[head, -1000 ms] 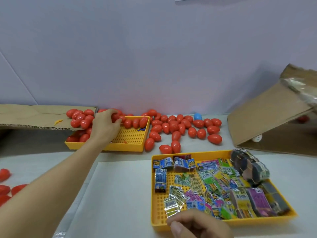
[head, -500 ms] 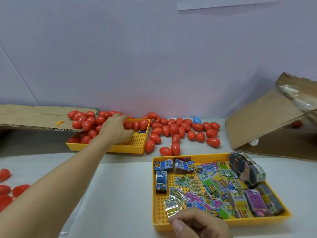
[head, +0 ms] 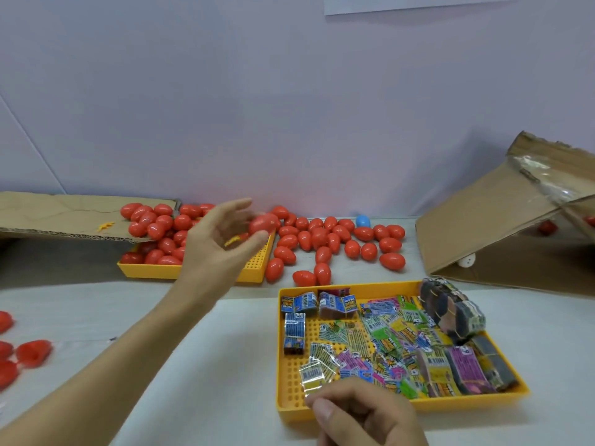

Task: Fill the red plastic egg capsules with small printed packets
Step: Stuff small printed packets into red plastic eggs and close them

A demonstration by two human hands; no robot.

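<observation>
Red plastic marks the work item: one egg capsule (head: 263, 223) sits at the fingertips of the person's left hand (head: 215, 243), above the right end of the far yellow tray (head: 254, 274) near the table's back edge. Motion blur hides the contact, so it appears pinched between thumb and forefinger, other fingers spread, but this is not certain. More capsules (head: 325, 241) lie loose along the back edge and heaped in that tray.

The right hand (head: 363, 410), at the near edge, has its fingers curled on a clear-wrapped printed packet (head: 317, 375) at the near-left corner of the packet tray (head: 289, 410).

Procedure for this step:
1. Secure the capsule across its widest part; smooth plastic is likely to slip.
2. Bring it to the table centre, beside the packet.
3. Keep the packet folded small, so the halves can close over it.
</observation>
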